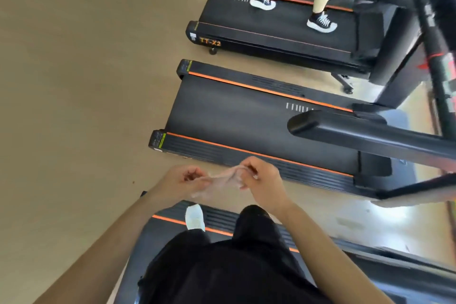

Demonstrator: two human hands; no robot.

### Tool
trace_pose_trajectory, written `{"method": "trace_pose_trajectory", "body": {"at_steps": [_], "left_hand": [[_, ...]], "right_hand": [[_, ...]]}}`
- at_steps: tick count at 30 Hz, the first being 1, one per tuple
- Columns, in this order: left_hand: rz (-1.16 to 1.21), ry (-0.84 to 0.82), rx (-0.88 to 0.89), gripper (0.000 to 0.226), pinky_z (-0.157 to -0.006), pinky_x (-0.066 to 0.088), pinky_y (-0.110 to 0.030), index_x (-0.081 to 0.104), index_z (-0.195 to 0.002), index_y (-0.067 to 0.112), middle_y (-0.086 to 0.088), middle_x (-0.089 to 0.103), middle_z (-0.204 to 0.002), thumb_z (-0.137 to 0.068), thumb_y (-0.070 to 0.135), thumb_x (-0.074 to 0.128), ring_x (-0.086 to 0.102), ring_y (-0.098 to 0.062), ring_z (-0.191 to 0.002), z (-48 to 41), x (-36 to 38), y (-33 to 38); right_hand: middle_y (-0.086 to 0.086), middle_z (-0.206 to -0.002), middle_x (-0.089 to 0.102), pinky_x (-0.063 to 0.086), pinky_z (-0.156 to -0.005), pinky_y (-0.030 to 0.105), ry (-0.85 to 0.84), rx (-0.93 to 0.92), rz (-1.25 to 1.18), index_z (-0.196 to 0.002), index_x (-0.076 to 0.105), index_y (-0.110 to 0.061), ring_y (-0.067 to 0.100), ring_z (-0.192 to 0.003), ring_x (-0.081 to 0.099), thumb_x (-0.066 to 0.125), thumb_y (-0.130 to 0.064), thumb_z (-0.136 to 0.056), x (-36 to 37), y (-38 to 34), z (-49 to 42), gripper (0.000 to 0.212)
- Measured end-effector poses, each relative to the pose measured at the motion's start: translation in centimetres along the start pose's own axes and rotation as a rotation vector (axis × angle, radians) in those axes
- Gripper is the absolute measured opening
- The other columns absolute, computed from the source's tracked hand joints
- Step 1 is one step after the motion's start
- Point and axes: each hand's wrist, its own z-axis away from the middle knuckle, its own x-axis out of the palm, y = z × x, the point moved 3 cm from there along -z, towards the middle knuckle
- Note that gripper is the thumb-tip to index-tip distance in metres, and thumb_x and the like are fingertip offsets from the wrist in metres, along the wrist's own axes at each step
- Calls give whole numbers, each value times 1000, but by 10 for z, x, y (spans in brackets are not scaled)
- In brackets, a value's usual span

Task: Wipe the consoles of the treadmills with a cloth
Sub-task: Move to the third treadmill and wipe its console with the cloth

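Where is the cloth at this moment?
In the head view, the cloth is stretched between the left hand and right hand, low and centre, just before the empty treadmill.

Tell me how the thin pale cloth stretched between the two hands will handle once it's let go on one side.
The thin, pale, translucent cloth sags between the left hand and right hand, so it is probably floppy and would drape down. The floor shows through it, so it is likely very light. Both hands hold it with only fingertip pinches.
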Motion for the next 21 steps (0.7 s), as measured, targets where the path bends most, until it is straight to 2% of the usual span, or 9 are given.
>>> {"method": "trace_pose_trajectory", "body": {"at_steps": [1, 3, 4, 7, 10, 13, 15, 18, 21], "left_hand": [[-16, -21, -2, 8, -59, 39, -13, 73, -82, 11, 12, 63, -65, -86, 11, 81, 50, 1, -60, -12, -6, 1], [-43, -38, -15, 19, -59, 36, -11, 70, -76, 17, 18, 61, -60, -88, 6, 78, 49, 4, -58, -36, -12, 3], [-56, -39, -30, 21, -58, 35, -11, 67, -72, 17, 18, 59, -59, -88, 11, 79, 48, 4, -57, -49, -15, 5], [-70, -59, -45, 40, -59, 31, -16, 59, -71, 9, 12, 51, -66, -80, 45, 74, 42, -2, -64, -91, -25, 19], [-44, -119, -118, 31, -65, 33, -21, 62, -71, 24, 8, 52, -73, -77, 54, 71, 43, -8, -71, -142, -35, 38], [-53, -172, -159, 20, -77, 47, -32, 70, -76, 28, 3, 62, -79, -84, 47, 73, 54, -13, -79, -205, -40, 71], [-52, -183, -213, 15, -80, 56, -36, 72, -82, 20, 2, 66, -79, -93, 31, 73, 60, -17, -81, -255, -45, 98], [-97, -154, -243, 22, -77, 57, -29, 73, -79, 20, 5, 64, -75, -99, 17, 66, 59, -15, -79, -325, -50, 144], [-145, -126, -231, 21, -65, 52, -20, 73, -80, 19, 12, 64, -68, -99, 14, 65, 57, -8, -69, -392, -44, 199]], "right_hand": [[-8, -75, 66, 55, -66, 25, 30, -3, -7, -80, 63, -35, 25, -77, 67, 63, -8, -95, -6, -6, -13, 31], [-9, -82, 70, 55, -70, 27, 69, 2, -25, -82, 66, -36, 18, -79, 66, 64, -9, -93, -18, -14, -37, 30], [-7, -83, 71, 58, -73, 32, 76, 14, -60, -85, 69, -32, 18, -79, 66, 64, -9, -94, -25, -15, -49, 25], [-2, -85, 72, 61, -77, 47, 132, 67, -172, -91, 72, -21, 23, -80, 68, 65, -8, -95, -47, -13, -90, 15], [-3, -86, 73, 61, -78, 50, 222, 96, -245, -92, 72, -22, 22, -82, 70, 65, -11, -95, -73, -6, -138, 14], [-6, -85, 73, 62, -78, 49, 322, 150, -315, -91, 72, -26, 19, -80, 71, 64, -15, -96, -103, 13, -194, 14], [-8, -84, 73, 61, -77, 50, 398, 169, -350, -92, 72, -29, 20, -79, 70, 66, -17, -94, -126, 22, -229, 14], [-8, -86, 73, 62, -76, 44, 443, 220, -403, -98, 72, -29, 16, -81, 70, 74, -18, -88, -158, 34, -265, 15], [-10, -82, 71, 51, -71, 20, 441, 218, -328, -96, 71, -31, 1, -73, 63, 80, -14, -82, -194, 41, -292, 23]]}}
